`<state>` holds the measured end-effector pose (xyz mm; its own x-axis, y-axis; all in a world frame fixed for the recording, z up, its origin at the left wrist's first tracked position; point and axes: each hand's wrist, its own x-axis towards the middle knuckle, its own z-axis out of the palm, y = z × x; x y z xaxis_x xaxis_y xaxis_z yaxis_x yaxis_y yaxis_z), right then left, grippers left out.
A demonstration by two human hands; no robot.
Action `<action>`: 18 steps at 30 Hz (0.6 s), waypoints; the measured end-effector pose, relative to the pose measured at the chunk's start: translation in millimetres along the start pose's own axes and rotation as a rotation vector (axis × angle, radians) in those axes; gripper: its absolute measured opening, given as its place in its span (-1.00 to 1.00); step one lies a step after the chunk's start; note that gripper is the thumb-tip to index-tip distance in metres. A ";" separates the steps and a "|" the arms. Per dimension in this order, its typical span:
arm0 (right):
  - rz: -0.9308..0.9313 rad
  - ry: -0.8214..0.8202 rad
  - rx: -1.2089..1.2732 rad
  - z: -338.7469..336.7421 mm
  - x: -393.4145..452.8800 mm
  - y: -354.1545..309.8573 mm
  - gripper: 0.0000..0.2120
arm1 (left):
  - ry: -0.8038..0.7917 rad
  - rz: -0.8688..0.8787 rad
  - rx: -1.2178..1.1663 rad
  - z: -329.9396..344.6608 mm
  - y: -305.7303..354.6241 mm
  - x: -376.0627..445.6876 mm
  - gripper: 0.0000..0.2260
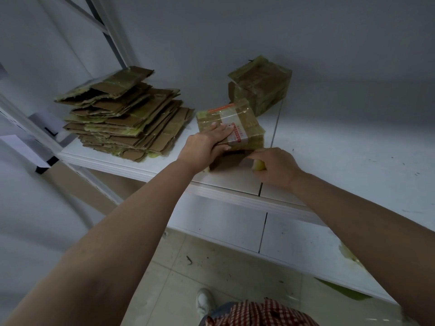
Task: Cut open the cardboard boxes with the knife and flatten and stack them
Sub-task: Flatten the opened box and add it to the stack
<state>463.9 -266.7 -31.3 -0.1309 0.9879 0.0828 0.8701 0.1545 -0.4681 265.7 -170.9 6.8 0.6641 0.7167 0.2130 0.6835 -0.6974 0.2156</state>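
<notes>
While your left hand (pixel 209 140) presses flat on the taped box (pixel 231 127), you are at the cutting step.
The box sits mid-shelf, right of the flattened stack (pixel 124 114). Your right hand (pixel 273 165) curls around something yellowish at the near edge, probably the knife handle; next, draw it along the tape seam, clear of your straight left fingers.

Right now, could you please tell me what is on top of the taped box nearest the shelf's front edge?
The left hand rests flat on the taped box, fingers straight across its lid. Red-printed tape crosses the lid beside them. The lid beneath the palm is covered.
</notes>
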 end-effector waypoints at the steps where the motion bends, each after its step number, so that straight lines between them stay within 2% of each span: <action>1: -0.001 -0.048 -0.039 2.7 -4.8 1.9 -0.66 | -0.007 0.000 -0.002 -0.9 0.1 -0.4 -0.55; 5: 0.046 -0.111 -0.049 4.9 -22.5 7.7 -0.57 | -0.027 -0.009 0.002 -4.0 3.4 0.0 -0.53; 8: 0.131 -0.158 0.029 -5.1 -17.2 6.7 -0.69 | -0.062 -0.038 0.032 -7.2 9.2 0.2 -0.47; 9: 0.128 -0.125 0.039 -6.9 -16.1 5.6 -0.71 | -0.076 -0.054 0.051 -8.2 12.0 -0.2 -0.43; 12: 0.038 0.206 0.036 -4.7 -16.8 1.1 -0.67 | -0.106 -0.090 0.164 -5.3 20.3 -2.2 -0.24; 14: 0.035 0.405 0.035 -5.6 -14.1 -2.1 -0.63 | -0.102 -0.098 0.247 -1.0 22.6 -2.2 -0.18; 16: 0.031 0.501 -0.110 -9.0 -7.0 -3.0 -0.56 | -0.077 -0.093 0.306 5.0 19.3 -0.2 -0.19; 18: 0.002 0.525 -0.241 -10.4 0.1 -2.0 -0.46 | -0.034 -0.104 0.328 10.7 14.0 1.3 -0.22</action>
<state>467.1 -267.1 -21.2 0.0708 0.8410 0.5363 0.9619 0.0849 -0.2600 279.3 -179.7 -0.1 0.5919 0.7871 0.1733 0.8052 -0.5869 -0.0849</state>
